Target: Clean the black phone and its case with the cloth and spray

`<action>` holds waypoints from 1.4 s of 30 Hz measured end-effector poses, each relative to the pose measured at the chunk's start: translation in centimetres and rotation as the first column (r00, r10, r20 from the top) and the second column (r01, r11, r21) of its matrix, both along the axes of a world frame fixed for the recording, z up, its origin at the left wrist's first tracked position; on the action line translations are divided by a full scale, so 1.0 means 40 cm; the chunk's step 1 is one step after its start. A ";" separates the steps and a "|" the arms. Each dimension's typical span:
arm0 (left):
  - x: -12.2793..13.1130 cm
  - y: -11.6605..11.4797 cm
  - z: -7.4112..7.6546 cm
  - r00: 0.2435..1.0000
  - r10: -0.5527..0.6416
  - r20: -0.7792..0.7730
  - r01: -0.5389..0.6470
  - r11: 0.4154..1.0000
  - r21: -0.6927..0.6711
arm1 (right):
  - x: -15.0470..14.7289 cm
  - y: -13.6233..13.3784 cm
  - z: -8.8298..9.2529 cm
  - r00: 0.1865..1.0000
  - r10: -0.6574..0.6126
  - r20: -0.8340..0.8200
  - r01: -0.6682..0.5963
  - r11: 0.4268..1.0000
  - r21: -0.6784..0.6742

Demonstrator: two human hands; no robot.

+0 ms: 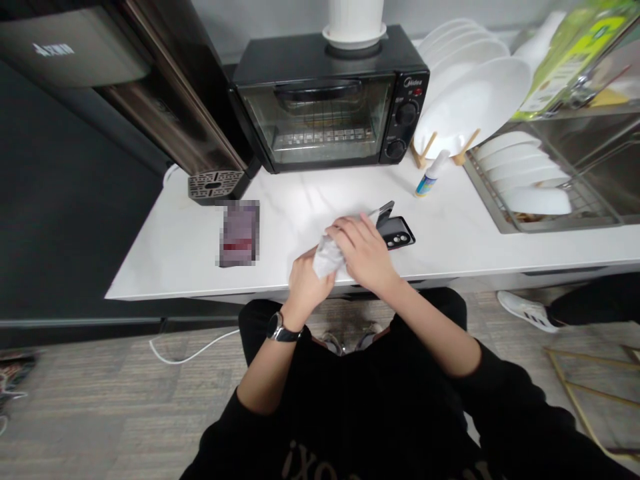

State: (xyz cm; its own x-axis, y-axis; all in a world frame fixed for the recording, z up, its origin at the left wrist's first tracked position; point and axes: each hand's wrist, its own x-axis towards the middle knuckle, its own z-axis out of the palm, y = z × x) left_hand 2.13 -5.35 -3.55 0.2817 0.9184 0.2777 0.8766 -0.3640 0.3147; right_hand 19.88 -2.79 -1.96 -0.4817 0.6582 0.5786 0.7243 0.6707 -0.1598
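A crumpled white tissue (327, 257) is bunched between my two hands above the front part of the counter. My left hand (307, 283), with a dark watch on its wrist, is closed on the tissue's near left side, some of its fingers hidden. My right hand (364, 255) lies over the tissue from the right, fingers bent and pressed onto it. Whether something else is wrapped inside cannot be seen. Just beyond my right hand lies a black phone case (399, 233) with camera holes. A dark flat piece (385, 212) sticks up beside it, partly covered by my fingers.
A small spray bottle (430, 176) stands behind the phone case. At left on the counter (175, 250) lies a blurred purplish item (240, 233), near a dispenser's drip tray (215, 184). A toaster oven (320, 120) stands behind, with plates (470, 100) and a sink (505, 223) rightward.
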 end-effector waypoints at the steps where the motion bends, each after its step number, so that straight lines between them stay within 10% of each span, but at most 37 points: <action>1: 0.004 -0.001 0.006 1.000 -0.008 -0.010 0.008 1.000 0.018 | 0.033 0.025 0.000 0.997 -0.070 -0.025 0.070 0.997 -0.011; 7: 0.017 -0.002 0.018 1.000 -0.017 0.010 0.017 0.998 0.058 | 0.094 0.075 0.003 0.937 -0.330 -0.112 0.322 0.943 -0.086; 13: -0.015 0.003 -0.030 1.000 -0.003 0.026 0.003 1.000 -0.023 | -0.054 -0.060 0.040 0.987 0.158 -0.028 -0.160 0.978 -0.136; 17: -0.014 0.006 -0.029 1.000 -0.001 -0.008 0.000 1.000 -0.006 | -0.027 -0.056 0.064 0.977 0.214 0.015 -0.210 0.966 -0.151; 24: 0.018 -0.001 0.021 1.000 -0.012 -0.012 0.012 0.998 0.059 | 0.094 0.065 0.045 0.991 -0.056 -0.125 0.045 0.995 -0.087; 28: 0.017 0.000 0.020 0.999 -0.028 -0.022 0.030 0.998 0.055 | 0.043 0.067 0.057 0.972 -0.181 -0.150 0.160 0.977 -0.138; 34: 0.005 0.005 -0.006 0.997 -0.012 -0.071 0.012 1.000 0.001 | -0.062 0.017 0.054 0.999 0.001 0.044 0.000 1.000 -0.010; 42: 0.019 -0.004 0.023 1.000 -0.022 0.012 0.021 0.998 0.067 | 0.095 0.132 0.041 0.925 -0.364 -0.106 0.357 0.931 -0.076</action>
State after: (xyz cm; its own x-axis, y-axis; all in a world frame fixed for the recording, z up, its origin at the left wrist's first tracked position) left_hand 2.88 -5.52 -2.64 0.2971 0.8916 0.3416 0.8647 -0.4030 0.2999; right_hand 23.66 2.47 -0.32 -0.1371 0.8069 0.5745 0.8896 0.3554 -0.2869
